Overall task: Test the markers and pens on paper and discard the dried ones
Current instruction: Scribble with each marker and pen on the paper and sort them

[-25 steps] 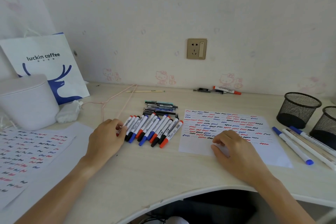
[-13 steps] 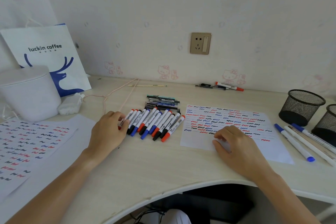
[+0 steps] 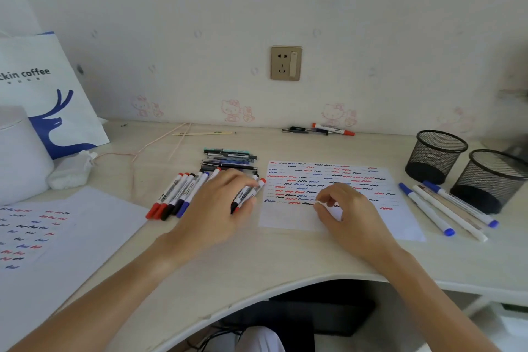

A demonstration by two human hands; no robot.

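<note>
While left hand (image 3: 217,208) lies over marker row (image 3: 183,194) mid-frame, fingers curled on one (grip unclear), right hand (image 3: 343,208) rests loosely curled, empty, on test sheet (image 3: 371,180). Step: picking next marker. Next: lift, uncap, scribble on blank strip.

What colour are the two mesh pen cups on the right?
Black, both mesh pen cups, seen in the head view, the only one.

The left hand (image 3: 217,206) has slid right across the marker row (image 3: 183,194).
</note>
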